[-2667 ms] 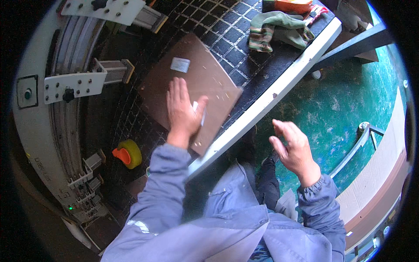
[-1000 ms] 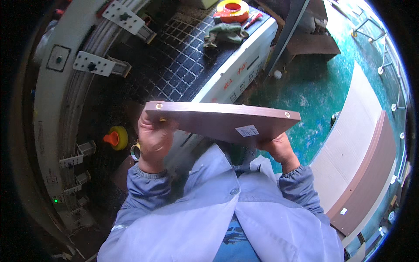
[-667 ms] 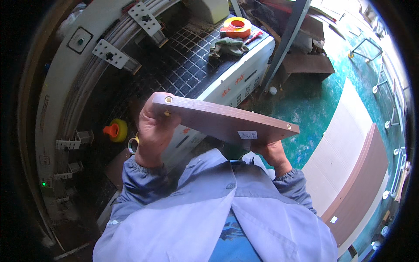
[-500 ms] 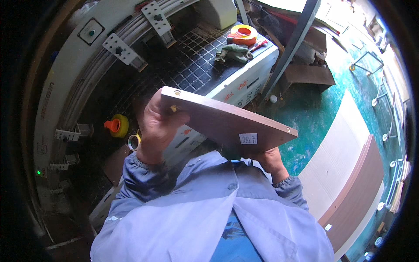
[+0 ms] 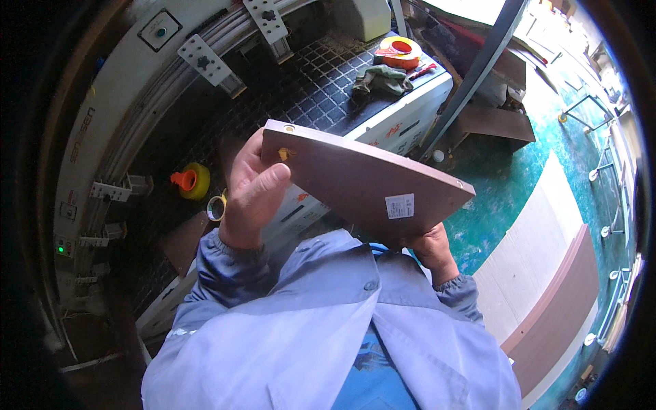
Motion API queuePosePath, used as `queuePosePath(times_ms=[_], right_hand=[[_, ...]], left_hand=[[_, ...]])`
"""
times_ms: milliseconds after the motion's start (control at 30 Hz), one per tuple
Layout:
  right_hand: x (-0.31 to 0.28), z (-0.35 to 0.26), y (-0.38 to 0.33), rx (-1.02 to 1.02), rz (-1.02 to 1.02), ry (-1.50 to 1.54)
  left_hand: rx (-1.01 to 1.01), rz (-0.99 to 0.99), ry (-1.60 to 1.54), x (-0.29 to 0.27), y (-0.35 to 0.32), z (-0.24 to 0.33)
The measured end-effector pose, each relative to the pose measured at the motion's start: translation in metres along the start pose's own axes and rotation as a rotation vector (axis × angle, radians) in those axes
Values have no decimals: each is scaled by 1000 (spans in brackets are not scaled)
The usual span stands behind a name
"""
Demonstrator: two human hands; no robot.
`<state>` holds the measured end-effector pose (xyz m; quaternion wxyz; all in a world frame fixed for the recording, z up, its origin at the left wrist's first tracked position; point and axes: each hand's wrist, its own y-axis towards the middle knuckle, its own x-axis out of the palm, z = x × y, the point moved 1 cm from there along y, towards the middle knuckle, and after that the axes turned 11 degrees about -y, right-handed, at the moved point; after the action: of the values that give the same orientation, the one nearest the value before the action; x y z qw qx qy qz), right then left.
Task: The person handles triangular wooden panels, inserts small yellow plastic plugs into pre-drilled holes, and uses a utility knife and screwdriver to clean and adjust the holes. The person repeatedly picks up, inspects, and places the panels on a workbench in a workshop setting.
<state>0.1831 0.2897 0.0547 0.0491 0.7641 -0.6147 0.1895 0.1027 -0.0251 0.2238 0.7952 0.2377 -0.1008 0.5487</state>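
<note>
A brown wooden panel (image 5: 342, 174) hangs tilted in front of my chest, held between both hands. Its pale upper edge has a round hole near each end, and a white label (image 5: 400, 206) is stuck on its face. My left hand (image 5: 254, 191) grips the left end, thumb on the face and fingers behind, beside a yellowish fitting (image 5: 283, 154) set in the board. My right hand (image 5: 432, 249) is closed on the lower right edge, its fingers partly hidden by the board.
At left stands a machine with a dark gridded bed (image 5: 301, 85) and metal clamp blocks (image 5: 205, 63). Tape rolls (image 5: 195, 182) and a grey-green glove (image 5: 383, 80) lie on the bed. Stacked brown boards (image 5: 553, 307) and a pale sheet (image 5: 526, 239) lie at right, near wheeled racks (image 5: 593, 175).
The panel has risen slightly and tipped so more of its face shows. My left thumb has straightened against the face. The whole view has shifted a little.
</note>
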Motion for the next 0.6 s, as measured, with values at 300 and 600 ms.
queuePosePath(times_ms=[300,600], right_hand=[[-1,-5,5,69,-51,41],[1,-6,8,126,-44,-21]], left_hand=[[-97,139,-105,-9,1,-1],[-89,209,-7,-12,-2,-3]])
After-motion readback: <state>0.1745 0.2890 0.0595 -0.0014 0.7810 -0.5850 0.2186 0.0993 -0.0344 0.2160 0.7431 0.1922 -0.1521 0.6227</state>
